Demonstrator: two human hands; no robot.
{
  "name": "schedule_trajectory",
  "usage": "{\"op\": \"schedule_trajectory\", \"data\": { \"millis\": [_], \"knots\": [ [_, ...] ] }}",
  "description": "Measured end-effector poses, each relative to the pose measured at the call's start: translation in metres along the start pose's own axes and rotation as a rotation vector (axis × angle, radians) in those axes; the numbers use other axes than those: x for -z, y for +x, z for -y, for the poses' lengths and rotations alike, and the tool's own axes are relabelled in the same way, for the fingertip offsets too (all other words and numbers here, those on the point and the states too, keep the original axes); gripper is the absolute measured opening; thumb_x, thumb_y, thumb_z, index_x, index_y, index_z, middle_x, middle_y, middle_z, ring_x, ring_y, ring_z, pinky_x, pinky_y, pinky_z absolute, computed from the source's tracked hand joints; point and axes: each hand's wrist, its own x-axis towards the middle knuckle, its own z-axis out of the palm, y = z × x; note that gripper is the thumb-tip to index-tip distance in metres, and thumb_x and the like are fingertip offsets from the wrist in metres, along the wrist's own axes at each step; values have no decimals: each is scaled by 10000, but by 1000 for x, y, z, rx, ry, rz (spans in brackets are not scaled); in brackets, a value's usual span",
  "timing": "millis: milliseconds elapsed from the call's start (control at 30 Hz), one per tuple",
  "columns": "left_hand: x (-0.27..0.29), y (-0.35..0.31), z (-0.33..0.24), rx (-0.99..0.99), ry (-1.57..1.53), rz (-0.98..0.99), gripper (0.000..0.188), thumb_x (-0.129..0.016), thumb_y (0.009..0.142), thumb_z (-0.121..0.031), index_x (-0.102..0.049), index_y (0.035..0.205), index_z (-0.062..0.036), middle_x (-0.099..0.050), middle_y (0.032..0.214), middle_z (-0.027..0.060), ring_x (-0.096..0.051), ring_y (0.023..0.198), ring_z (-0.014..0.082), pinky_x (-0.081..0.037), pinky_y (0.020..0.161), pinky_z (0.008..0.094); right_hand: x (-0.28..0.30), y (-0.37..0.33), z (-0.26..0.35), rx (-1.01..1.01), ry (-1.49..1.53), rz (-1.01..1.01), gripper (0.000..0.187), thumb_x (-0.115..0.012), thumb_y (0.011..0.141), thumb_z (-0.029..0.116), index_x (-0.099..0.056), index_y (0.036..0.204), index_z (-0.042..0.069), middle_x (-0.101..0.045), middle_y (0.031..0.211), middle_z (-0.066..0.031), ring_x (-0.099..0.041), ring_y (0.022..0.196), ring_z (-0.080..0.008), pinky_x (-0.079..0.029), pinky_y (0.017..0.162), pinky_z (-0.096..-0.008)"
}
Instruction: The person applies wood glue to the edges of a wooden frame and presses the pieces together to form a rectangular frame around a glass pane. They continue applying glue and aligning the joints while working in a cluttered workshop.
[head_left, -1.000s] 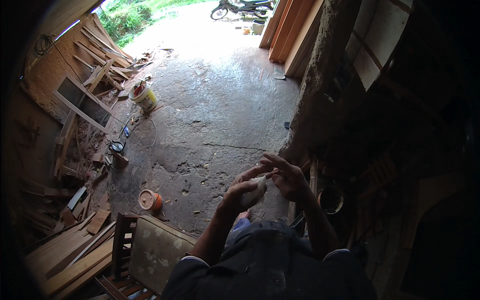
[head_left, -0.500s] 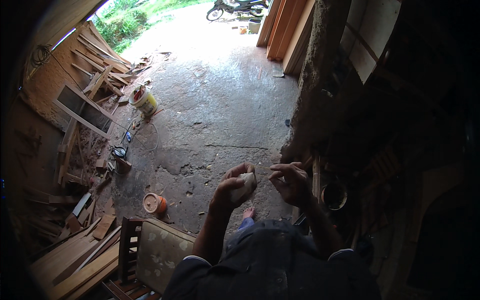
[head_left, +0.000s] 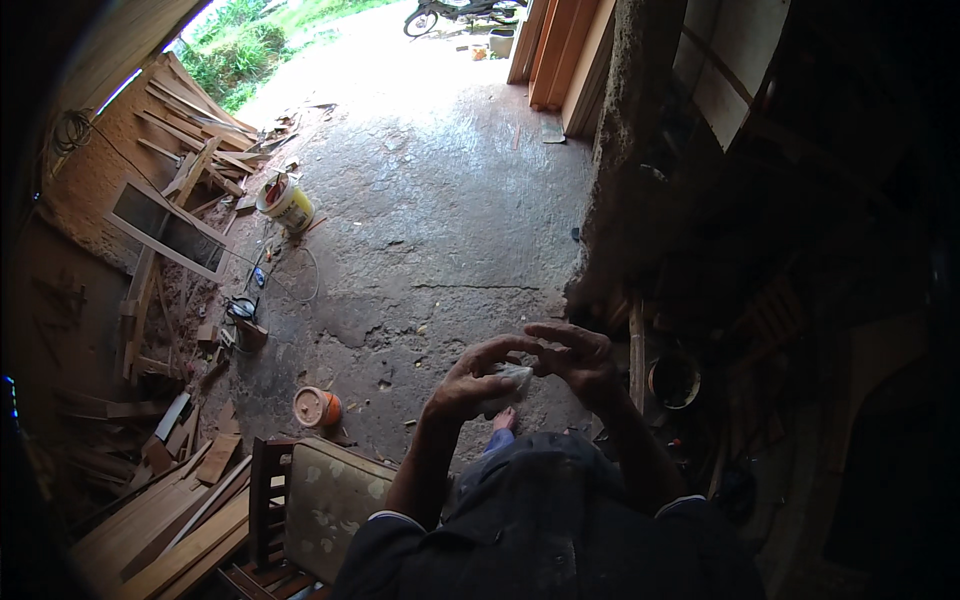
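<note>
Held up in front of my body, my left hand (head_left: 474, 384) curls its fingers and thumb around a small whitish thing (head_left: 514, 375), soft-looking like a small bag; its exact kind is unclear. My right hand (head_left: 582, 366) meets it from the other side, fingers bent and tips close together at the whitish thing and the left fingertips. Whatever the right fingers pinch is hidden. Below the hands a bare foot (head_left: 506, 418) shows on the floor.
A wooden chair with a patterned cushion (head_left: 335, 497) stands at my left, beside stacked planks (head_left: 190, 535). An orange lidded tub (head_left: 318, 407) and a white-yellow bucket (head_left: 287, 205) stand on the rough floor. A dark round container (head_left: 674, 382) is at my right.
My right hand has come left against the left hand. The thin light strip seen at its fingertips earlier no longer shows. The whitish thing now lies between both hands. The view has shifted slightly.
</note>
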Motion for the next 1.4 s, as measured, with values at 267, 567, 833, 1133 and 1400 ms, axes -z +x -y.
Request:
{"op": "schedule_trajectory", "data": {
  "millis": [267,567,833,1133,1400],
  "knots": [
    [0,0,20,50,-375,140,496,-747,712,-275,-525,1036,29,-573,751,53,-553,560,95,-417,473,197,7,-3,-6,-92,-35,120,370,-644,903,-45,-600,1269,-38,-674,1162,-158,-688,985,-189,-590,861,-313],
    [12,3,21,99,-311,221,457,-769,728,-268,-489,966,5,-578,726,76,-544,548,107,-421,470,220,1,-7,-5,-33,-121,-8,223,-721,857,-19,-695,1079,-25,-678,994,-107,-684,942,-185,-579,848,-305],
    [11,6,27,106,-303,206,450,-778,726,-250,-493,971,-2,-597,755,93,-548,568,116,-432,493,232,-2,-15,-5,-68,-388,-80,127,-696,912,58,-701,995,-38,-718,904,-76,-674,858,-136,-556,794,-281],
    [8,9,31,148,-289,294,504,-815,744,-281,-492,1047,-42,-593,821,24,-554,617,80,-426,520,205,11,-18,-8,-146,-91,-26,155,-703,917,77,-692,1010,-46,-728,900,-89,-676,852,-124,-559,770,-280],
    [6,14,30,174,-364,314,533,-803,751,-271,-487,1102,-24,-606,822,50,-578,631,95,-431,521,202,10,-16,-20,30,-530,-86,38,-575,915,39,-593,921,6,-672,841,-61,-607,782,-87,-502,720,-260]
  ]
}}
